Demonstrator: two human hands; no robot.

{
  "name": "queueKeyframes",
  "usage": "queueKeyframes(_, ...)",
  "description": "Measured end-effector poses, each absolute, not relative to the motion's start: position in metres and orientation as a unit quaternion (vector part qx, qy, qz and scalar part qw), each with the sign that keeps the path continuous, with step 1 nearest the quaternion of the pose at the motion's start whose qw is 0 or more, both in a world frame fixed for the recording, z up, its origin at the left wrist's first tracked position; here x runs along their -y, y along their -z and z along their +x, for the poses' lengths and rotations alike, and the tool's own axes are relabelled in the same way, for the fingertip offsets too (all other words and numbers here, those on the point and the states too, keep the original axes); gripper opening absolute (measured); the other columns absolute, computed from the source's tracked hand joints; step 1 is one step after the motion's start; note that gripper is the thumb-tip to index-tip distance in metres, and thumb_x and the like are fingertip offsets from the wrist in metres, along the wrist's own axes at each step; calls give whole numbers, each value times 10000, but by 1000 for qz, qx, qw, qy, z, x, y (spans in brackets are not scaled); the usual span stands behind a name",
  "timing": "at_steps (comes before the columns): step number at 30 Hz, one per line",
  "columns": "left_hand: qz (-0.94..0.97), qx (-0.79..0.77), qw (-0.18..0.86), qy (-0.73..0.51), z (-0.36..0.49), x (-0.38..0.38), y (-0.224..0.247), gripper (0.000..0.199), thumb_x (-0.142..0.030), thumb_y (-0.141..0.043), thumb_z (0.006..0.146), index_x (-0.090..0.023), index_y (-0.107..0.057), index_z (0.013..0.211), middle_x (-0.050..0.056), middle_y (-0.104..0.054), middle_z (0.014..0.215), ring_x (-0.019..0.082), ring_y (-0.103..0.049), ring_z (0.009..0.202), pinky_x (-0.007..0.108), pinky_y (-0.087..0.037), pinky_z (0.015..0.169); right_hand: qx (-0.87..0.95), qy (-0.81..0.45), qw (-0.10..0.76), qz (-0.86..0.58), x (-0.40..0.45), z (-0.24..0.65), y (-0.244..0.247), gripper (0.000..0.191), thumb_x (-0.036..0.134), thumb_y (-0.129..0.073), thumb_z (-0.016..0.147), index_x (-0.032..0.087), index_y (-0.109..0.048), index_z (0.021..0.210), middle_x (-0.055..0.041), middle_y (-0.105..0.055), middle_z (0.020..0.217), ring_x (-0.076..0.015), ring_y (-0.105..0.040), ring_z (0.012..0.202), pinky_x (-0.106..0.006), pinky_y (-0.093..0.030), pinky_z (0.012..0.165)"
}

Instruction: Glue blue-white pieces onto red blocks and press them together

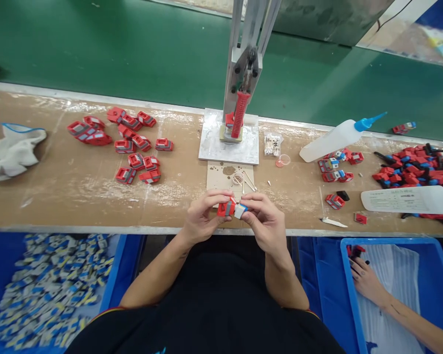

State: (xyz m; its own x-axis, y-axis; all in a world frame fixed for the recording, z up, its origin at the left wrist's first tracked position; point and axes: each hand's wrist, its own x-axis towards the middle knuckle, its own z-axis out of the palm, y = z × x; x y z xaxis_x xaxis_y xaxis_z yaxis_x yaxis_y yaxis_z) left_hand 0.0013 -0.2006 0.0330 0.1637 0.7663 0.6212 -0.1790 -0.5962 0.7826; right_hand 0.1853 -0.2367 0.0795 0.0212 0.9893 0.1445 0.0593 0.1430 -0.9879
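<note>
Close to the table's front edge, my left hand (205, 216) grips a red and grey plastic toy vehicle part (226, 208). My right hand (266, 221) pinches a small white and blue plastic piece (240, 211) right beside it. The two pieces meet or nearly meet; whether they are joined I cannot tell. Just beyond my hands, cotton swabs (248, 184) and a small round dish (238, 178) rest on a stained card (216, 177). Farther back stands a press with a red handle (240, 114), its metal base plate (210, 147) flat on the table.
Red and grey parts (136, 161) lie in groups on the left, near a white glove (15, 150). On the right are white bottles (330, 141) and a red heap (417, 167). A bin of pieces (55, 285) stands lower left; another person's hand (367, 280) reaches into a blue tray (391, 241).
</note>
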Motion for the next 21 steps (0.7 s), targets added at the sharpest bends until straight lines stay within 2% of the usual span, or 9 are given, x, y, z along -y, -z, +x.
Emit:
queueKeyframes(4, 689, -221, 355, -592, -3, 198, -38, 432, -246, -829, 913, -219, -702, 1326, 138, -778, 1221, 227, -770, 1126, 339, -628, 986, 541, -506, 492, -458, 229, 192, -84, 198, 461, -843, 871, 293, -839, 976, -47, -727, 985, -149, -700, 794, -254, -591, 599)
queueKeyframes(8, 699, -245, 343, -578, -2, 198, -41, 454, -327, -781, 954, -223, -670, 1381, 131, -776, 1185, 238, -763, 1086, 352, -625, 958, 486, -605, 478, -412, 222, 188, -83, 311, 485, -877, 829, 266, -743, 1006, -26, -697, 1026, -113, -682, 698, -266, -611, 612)
queueKeyframes(10, 693, -271, 356, -565, 1, 199, -38, 487, -386, -712, 1001, -211, -625, 1448, 127, -760, 1158, 233, -746, 1038, 349, -618, 933, 458, -626, 484, -406, 215, 182, -79, 344, 471, -885, 823, 265, -673, 1000, -5, -664, 1019, -97, -663, 658, -255, -596, 588)
queueKeyframes(13, 648, -311, 396, -572, 5, 195, -32, 567, -501, -544, 1070, -182, -545, 1539, 127, -708, 1116, 236, -701, 975, 398, -603, 943, 489, -593, 503, -395, 200, 173, -71, 364, 481, -892, 812, 249, -624, 897, 30, -585, 881, -87, -585, 630, -220, -529, 552)
queueKeyframes(15, 617, -308, 436, -579, 6, 188, -32, 686, -584, -620, 1011, -192, -522, 1565, 128, -671, 1143, 241, -682, 980, 422, -591, 974, 539, -543, 518, -383, 187, 167, -67, 377, 513, -885, 811, 243, -626, 857, 43, -529, 786, -95, -522, 625, -212, -476, 538)
queueKeyframes(17, 591, -289, 486, -575, 4, 178, -39, 849, -589, -806, 876, -225, -504, 1581, 120, -644, 1180, 231, -680, 981, 403, -597, 967, 579, -496, 529, -372, 174, 164, -67, 365, 543, -859, 829, 252, -656, 909, 43, -511, 760, -111, -507, 637, -224, -465, 545)
queueKeyframes(19, 584, -259, 531, -557, -2, 166, -53, 926, -509, -906, 794, -254, -498, 1586, 108, -643, 1188, 217, -691, 961, 367, -617, 914, 610, -462, 536, -357, 162, 165, -71, 387, 557, -825, 858, 285, -690, 1098, 8, -590, 882, -143, -584, 724, -261, -525, 604)
queueKeyframes(21, 613, -230, 549, -519, -10, 154, -72, 828, -408, -887, 828, -264, -529, 1560, 117, -663, 1219, 234, -714, 998, 356, -631, 887, 659, -419, 527, -336, 151, 170, -78, 517, 541, -800, 886, 337, -648, 1336, -68, -651, 1199, -201, -668, 937, -338, -609, 743)
